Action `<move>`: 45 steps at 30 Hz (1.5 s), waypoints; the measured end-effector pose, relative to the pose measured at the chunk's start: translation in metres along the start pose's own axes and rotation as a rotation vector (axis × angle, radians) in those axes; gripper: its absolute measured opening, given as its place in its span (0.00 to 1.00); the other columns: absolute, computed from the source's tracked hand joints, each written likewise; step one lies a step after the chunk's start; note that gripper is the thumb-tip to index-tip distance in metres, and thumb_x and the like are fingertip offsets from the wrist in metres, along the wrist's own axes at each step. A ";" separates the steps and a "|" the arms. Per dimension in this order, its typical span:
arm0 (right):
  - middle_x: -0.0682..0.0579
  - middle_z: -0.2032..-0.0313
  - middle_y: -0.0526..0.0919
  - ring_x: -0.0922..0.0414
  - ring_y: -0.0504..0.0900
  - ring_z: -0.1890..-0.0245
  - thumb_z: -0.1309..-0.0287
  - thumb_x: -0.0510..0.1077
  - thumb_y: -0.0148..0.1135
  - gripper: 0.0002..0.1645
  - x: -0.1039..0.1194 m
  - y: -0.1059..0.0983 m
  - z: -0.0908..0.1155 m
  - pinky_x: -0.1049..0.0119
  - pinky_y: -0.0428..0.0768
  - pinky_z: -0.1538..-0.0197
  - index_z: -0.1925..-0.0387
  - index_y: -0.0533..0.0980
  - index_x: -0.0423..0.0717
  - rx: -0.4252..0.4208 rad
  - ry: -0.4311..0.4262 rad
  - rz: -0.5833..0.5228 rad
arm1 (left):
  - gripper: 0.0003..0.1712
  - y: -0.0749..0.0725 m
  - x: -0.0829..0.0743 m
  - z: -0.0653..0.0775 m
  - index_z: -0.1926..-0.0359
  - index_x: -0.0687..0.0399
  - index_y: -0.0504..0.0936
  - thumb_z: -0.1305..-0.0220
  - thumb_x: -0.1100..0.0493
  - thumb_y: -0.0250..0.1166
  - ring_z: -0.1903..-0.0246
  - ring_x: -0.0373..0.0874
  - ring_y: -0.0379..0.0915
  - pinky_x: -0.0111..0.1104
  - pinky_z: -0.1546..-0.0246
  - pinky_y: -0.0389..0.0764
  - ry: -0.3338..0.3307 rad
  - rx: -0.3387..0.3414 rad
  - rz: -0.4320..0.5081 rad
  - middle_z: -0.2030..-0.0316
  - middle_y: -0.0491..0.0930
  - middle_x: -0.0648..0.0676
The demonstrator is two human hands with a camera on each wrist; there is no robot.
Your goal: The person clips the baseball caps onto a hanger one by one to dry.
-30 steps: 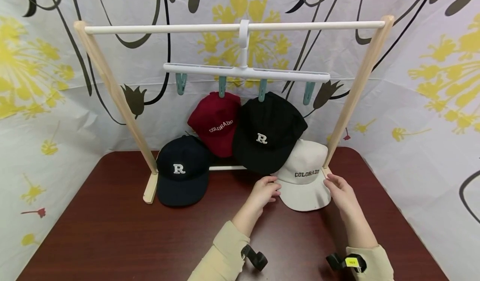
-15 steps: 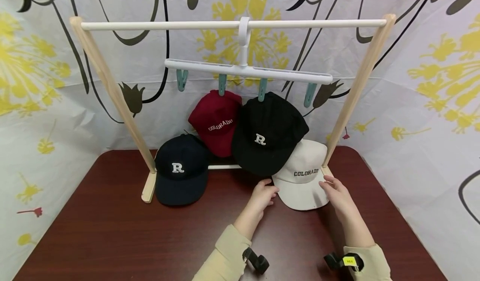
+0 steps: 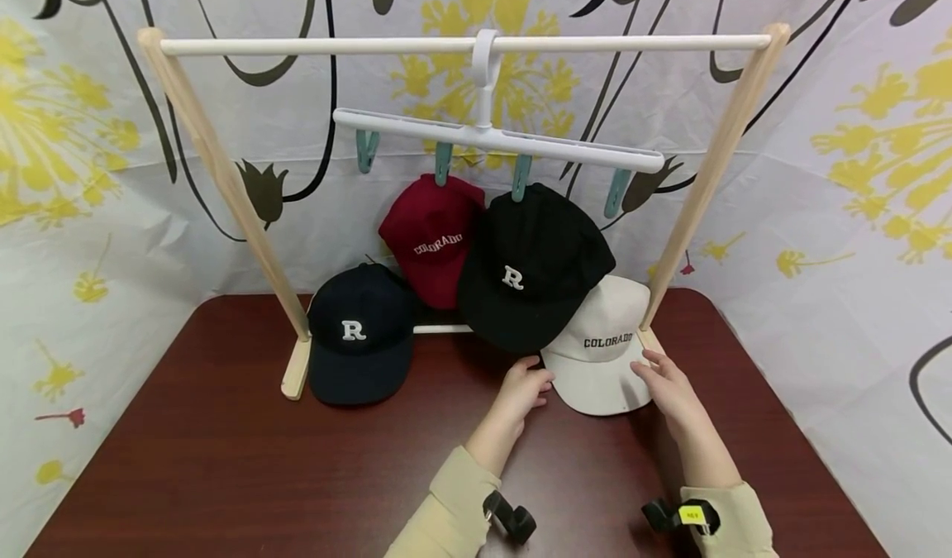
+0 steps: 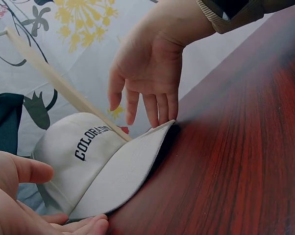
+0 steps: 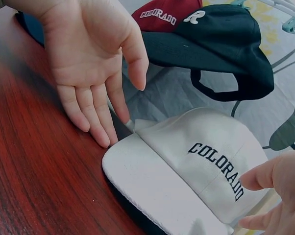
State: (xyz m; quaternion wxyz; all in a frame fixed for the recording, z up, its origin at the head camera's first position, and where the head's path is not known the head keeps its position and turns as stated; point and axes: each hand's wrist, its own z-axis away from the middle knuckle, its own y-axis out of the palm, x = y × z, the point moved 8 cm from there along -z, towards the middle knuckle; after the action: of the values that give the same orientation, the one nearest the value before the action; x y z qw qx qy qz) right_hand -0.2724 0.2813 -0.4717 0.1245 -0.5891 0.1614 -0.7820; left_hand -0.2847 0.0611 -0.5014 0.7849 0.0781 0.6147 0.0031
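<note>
An off-white cap (image 3: 601,380) lettered COLORADO rests on the table at the right foot of the rack, brim toward me. My left hand (image 3: 518,393) is at the left end of its brim, fingers loosely extended; in the left wrist view its fingertips (image 4: 96,226) touch the brim edge. My right hand (image 3: 673,393) is at the brim's right side, fingers relaxed and hanging down beside the edge in the left wrist view. Neither hand grips the cap. Above, a black cap (image 3: 539,260) and a red cap (image 3: 431,252) hang from clips.
A white hanger (image 3: 446,135) with teal clips hangs tilted on the rack's bar (image 3: 312,46), its right end lower. At the left rack leg (image 3: 223,174) a navy cap (image 3: 360,364) sits on the brown table (image 3: 245,475). Patterned cloth stands behind.
The hanger has tilted further, left end up and right end down, and its caps shifted slightly. My left fingers have slid a little lower along the brim; the right hand shifted slightly left.
</note>
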 end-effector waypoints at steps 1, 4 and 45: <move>0.24 0.33 0.50 0.37 0.49 0.32 0.29 0.48 0.46 0.39 0.000 0.000 0.000 0.44 0.50 0.33 0.29 0.46 0.30 0.000 -0.001 0.004 | 0.32 0.000 0.000 0.000 0.37 0.71 0.66 0.44 0.65 0.60 0.57 0.53 0.77 0.42 0.59 0.79 -0.001 0.002 0.001 0.58 0.79 0.58; 0.24 0.33 0.49 0.36 0.49 0.32 0.29 0.48 0.46 0.38 0.001 0.000 -0.001 0.44 0.50 0.33 0.29 0.46 0.30 0.001 -0.004 0.018 | 0.33 0.000 0.000 -0.001 0.37 0.72 0.66 0.44 0.65 0.60 0.57 0.52 0.77 0.42 0.59 0.79 -0.002 0.006 -0.002 0.56 0.78 0.58; 0.25 0.36 0.54 0.34 0.52 0.34 0.29 0.48 0.46 0.38 -0.001 0.004 0.001 0.41 0.52 0.35 0.30 0.46 0.29 0.053 0.013 0.074 | 0.09 0.002 0.007 -0.002 0.61 0.71 0.79 0.41 0.76 0.55 0.79 0.39 0.76 0.25 0.77 0.75 0.029 0.079 -0.047 0.76 0.81 0.55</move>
State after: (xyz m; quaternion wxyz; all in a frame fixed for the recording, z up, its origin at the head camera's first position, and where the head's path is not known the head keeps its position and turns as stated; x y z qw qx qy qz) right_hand -0.2709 0.2785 -0.4742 0.1678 -0.5739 0.1633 -0.7847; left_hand -0.2845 0.0637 -0.5088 0.7720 0.0944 0.6274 -0.0385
